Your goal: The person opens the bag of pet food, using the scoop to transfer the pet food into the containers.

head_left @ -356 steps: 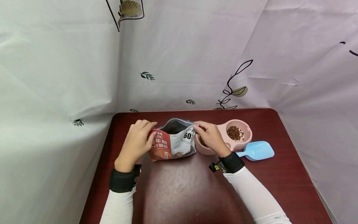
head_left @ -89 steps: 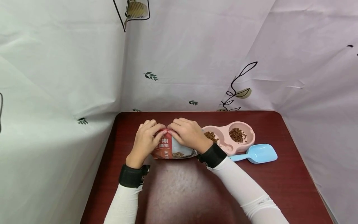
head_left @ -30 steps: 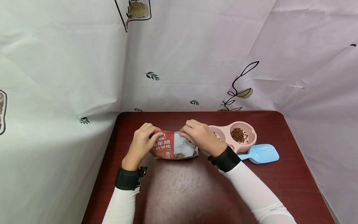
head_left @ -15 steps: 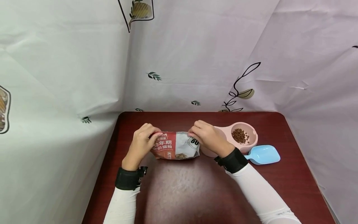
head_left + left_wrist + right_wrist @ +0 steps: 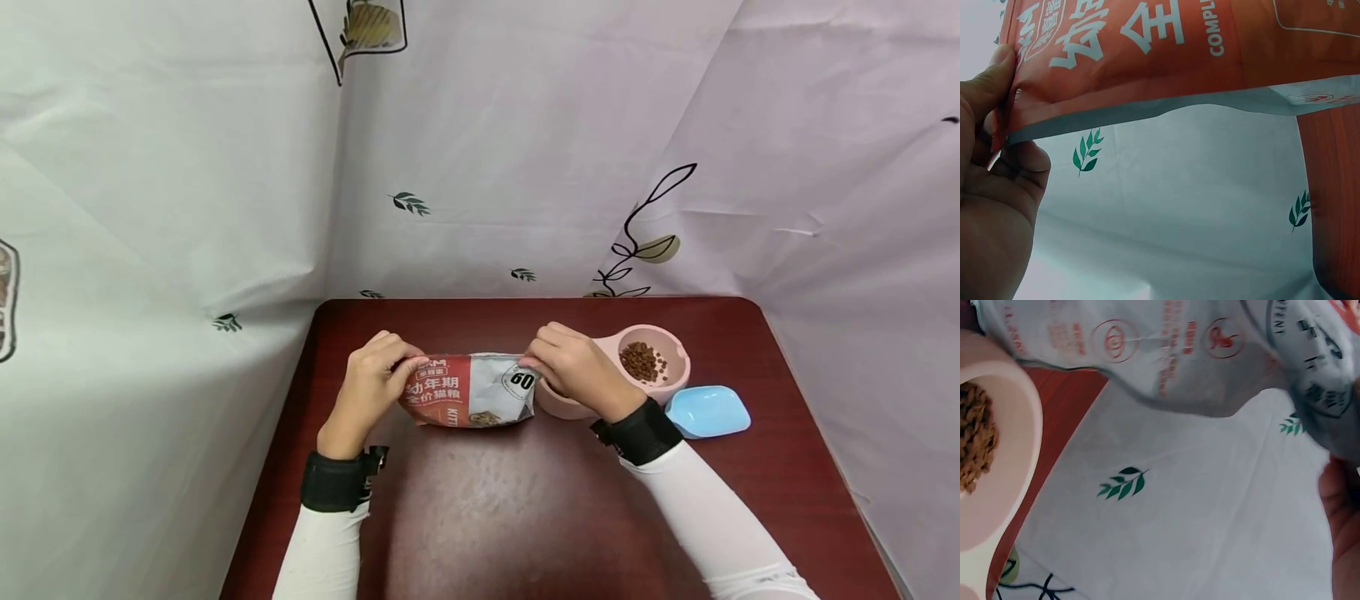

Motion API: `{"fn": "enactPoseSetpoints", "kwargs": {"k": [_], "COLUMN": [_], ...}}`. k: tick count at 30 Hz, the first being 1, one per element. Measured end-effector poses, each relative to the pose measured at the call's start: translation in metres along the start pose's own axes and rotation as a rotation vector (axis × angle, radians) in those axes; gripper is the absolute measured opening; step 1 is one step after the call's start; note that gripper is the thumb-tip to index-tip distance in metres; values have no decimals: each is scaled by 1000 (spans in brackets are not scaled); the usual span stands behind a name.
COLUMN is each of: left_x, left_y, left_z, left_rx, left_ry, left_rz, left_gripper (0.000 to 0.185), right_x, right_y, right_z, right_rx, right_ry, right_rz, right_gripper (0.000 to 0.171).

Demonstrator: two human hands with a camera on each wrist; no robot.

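Observation:
A red and silver bag of kitten food (image 5: pixel 472 392) stands on the table, its top edge drawn flat and straight between both hands. My left hand (image 5: pixel 367 387) pinches the top left corner, thumb in front and fingers behind; the left wrist view shows this grip on the red bag side (image 5: pixel 1129 56). At the top right corner my right hand (image 5: pixel 573 371) pinches the silver part, beside the printed 60. In the right wrist view only part of that hand (image 5: pixel 1344 519) shows, at the right edge, below the bag's silver side (image 5: pixel 1166 356).
A pink double bowl (image 5: pixel 566 406) stands right of the bag, partly behind my right hand. Brown kibble (image 5: pixel 641 362) lies in its right basin. A light blue scoop (image 5: pixel 708 411) lies on the dark red table (image 5: pixel 480 517), its handle hidden by my wrist. Printed cloth hangs behind.
The bag's mouth, gaping at first, is now pressed together. My right hand has slid along the top edge from the middle to the right corner; my left hand has stayed near the left corner.

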State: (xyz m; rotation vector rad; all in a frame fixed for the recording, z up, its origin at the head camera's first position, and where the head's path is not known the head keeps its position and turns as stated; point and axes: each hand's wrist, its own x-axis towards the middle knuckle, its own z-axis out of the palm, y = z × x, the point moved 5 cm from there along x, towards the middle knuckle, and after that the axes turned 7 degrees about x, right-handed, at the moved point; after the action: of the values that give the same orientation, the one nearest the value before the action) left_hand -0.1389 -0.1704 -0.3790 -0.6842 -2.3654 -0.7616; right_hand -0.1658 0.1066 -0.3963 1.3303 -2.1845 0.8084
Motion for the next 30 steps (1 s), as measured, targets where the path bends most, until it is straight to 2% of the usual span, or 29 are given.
{"fn": "enactPoseSetpoints", "kwargs": {"k": [7, 10, 13, 17, 21, 26, 28, 30], "left_x": [-2, -4, -7, -13, -24, -50, -61, -71], "left_y": [-4, -7, -10, -14, -19, -29, -33, -36], "left_z": [-3, -4, -5, -4, 3, 17, 25, 34], "left_rx": [18, 5, -20, -25, -33, -178, -255, -319], "left_ry": [14, 16, 11, 11, -9, -76, -121, -181], "left_rz": [-30, -62, -94, -135, -218, -436, -501, -539], "left_gripper": [15, 14, 11, 13, 37, 80, 86, 85], "right_x": [-5, -8, -10, -14, -22, -40, -48, -54], "right_y": [4, 6, 7, 12, 17, 24, 28, 31], "right_z": [-2, -3, -5, -5, -1, 9, 13, 19], "right_rx": [-129, -141, -85, 22, 89, 198, 234, 264], "right_ry": [51, 49, 47, 27, -25, -122, -149, -187], "right_rz": [-83, -89, -61, 27, 145, 333, 409, 477], "right_gripper": [41, 43, 37, 24, 19, 46, 57, 71]}}
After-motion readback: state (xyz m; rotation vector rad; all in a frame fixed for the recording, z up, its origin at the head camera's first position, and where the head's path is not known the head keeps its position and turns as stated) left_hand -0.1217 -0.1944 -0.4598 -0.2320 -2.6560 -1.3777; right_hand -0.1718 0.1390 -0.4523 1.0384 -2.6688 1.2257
